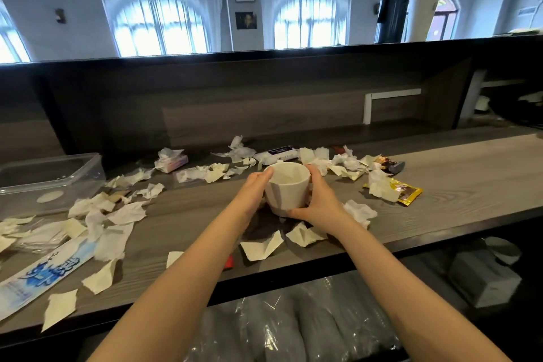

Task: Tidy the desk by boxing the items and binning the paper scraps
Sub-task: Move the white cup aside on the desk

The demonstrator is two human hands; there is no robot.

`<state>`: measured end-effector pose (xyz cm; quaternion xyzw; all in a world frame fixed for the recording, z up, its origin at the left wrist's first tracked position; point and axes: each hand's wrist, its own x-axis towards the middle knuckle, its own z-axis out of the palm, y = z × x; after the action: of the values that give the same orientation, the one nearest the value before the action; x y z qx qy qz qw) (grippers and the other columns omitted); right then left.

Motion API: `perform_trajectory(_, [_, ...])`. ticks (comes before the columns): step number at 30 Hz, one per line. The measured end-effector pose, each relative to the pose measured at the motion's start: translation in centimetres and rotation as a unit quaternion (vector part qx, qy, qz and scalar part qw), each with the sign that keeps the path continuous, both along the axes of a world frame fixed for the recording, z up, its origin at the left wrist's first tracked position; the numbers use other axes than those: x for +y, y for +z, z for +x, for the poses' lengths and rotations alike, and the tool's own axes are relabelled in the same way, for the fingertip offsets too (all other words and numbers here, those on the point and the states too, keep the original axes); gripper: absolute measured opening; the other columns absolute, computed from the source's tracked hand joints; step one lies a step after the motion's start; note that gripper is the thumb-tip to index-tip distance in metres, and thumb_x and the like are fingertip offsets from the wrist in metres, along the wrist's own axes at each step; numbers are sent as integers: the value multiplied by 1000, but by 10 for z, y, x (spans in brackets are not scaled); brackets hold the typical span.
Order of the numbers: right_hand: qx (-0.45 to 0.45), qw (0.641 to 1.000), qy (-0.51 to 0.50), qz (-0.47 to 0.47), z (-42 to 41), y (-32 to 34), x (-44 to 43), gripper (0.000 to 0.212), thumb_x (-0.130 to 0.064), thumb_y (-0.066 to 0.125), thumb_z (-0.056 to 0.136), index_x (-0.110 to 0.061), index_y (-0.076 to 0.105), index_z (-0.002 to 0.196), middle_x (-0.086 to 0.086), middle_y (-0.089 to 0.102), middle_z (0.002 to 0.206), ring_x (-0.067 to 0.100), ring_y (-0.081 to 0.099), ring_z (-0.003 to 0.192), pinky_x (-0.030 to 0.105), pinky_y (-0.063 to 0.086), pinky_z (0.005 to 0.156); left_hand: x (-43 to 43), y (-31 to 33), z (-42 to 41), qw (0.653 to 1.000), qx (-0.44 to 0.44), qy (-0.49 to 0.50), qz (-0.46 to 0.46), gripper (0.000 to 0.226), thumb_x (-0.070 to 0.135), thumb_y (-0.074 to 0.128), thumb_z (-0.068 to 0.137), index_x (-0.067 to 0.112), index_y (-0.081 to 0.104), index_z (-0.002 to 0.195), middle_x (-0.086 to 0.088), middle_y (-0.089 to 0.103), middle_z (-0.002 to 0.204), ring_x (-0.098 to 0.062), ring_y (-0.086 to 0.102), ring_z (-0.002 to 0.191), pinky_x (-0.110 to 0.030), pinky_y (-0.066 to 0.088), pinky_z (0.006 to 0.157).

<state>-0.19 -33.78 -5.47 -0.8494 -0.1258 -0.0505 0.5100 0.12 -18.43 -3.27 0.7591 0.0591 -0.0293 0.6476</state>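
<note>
White cup (286, 189) mid-desk, upright, mouth facing up. It is clasped from both sides: left hand (255, 189) curled round its left wall, right hand (321, 203) wrapped round the right wall and lower edge. Can't tell if the base touches the desk (455, 173). Torn paper scraps (123, 214) lie all around. Clear plastic box (50, 182) far left, well apart — yellow snack packet (410, 193) off to the right.

Bright backlight from arched windows (160, 20), glare blown out; desk (440, 173) dim; wide-angle bending at edges.
</note>
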Motion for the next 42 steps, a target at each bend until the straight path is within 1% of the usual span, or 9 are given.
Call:
perform_trajectory(5, [31,995,8,-93,3,8,-12,104,-30,79,72,-27,10,150,-4,27,154,20,29,140,41,33,110,4,4,-3,1000,7,-9,8,69,67,35,86,25,36,142,-2,40,147,-27,39,132,-45,33,109])
perform_trajectory(9, [22,997,-41,-54,-7,15,-11,86,-38,76,75,-23,26,143,1,41,144,21,41,130,39,40,102,3,6,-3,999,32,-10,-23,65,62,32,91,22,40,140,-8,41,147,-29,40,132,-45,33,111])
perform_trajectory(13, [16,998,-59,-13,-10,12,-4,68,-27,71,82,-22,32,139,2,46,141,21,45,127,38,43,99,-7,10,-10,999,23,-10,-48,68,65,32,89,22,43,139,-11,43,145,-32,40,132,-48,33,110])
perform_trajectory(18, [-16,994,-68,85,-9,14,-14,89,-22,82,68,-26,27,138,-5,41,134,15,40,125,30,39,95,-25,19,-9,993,0,-51,-106,69,61,22,94,9,51,130,-9,58,121,-26,52,118,-39,42,99])
perform_trajectory(25, [-71,969,-193,137,-2,30,-69,93,-26,87,61,-28,31,135,-9,43,124,8,40,115,30,42,93,-81,35,4,989,-29,-105,-98,63,52,14,98,13,52,130,-5,53,132,-21,46,123,-42,32,103])
perform_trajectory(29, [-84,951,-243,173,4,31,-110,88,-23,87,61,-28,34,131,-12,41,117,8,42,109,25,43,87,-118,33,27,988,-90,-67,106,38,29,32,100,12,54,125,-7,51,136,-23,46,125,-38,36,100])
perform_trajectory(33, [-101,933,-304,162,18,26,-156,87,-26,86,62,-24,34,132,-4,47,126,9,43,108,25,42,86,-160,23,52,918,-173,-111,339,38,16,48,92,13,51,130,-8,51,136,-24,48,124,-33,41,98])
perform_trajectory(36, [-107,921,-348,139,34,22,-187,88,-30,86,62,-22,34,133,0,48,131,17,47,117,29,44,88,-195,19,72,852,-210,-158,453,50,20,54,89,13,43,137,-8,39,147,-24,34,137,-38,32,110])
perform_trajectory(42, [-108,903,-398,122,59,10,-229,89,-31,85,62,-20,34,134,2,48,134,21,47,122,28,40,88,-251,4,104,772,-199,-265,542,63,25,55,90,22,27,147,-1,13,158,-23,3,147,-47,15,117])
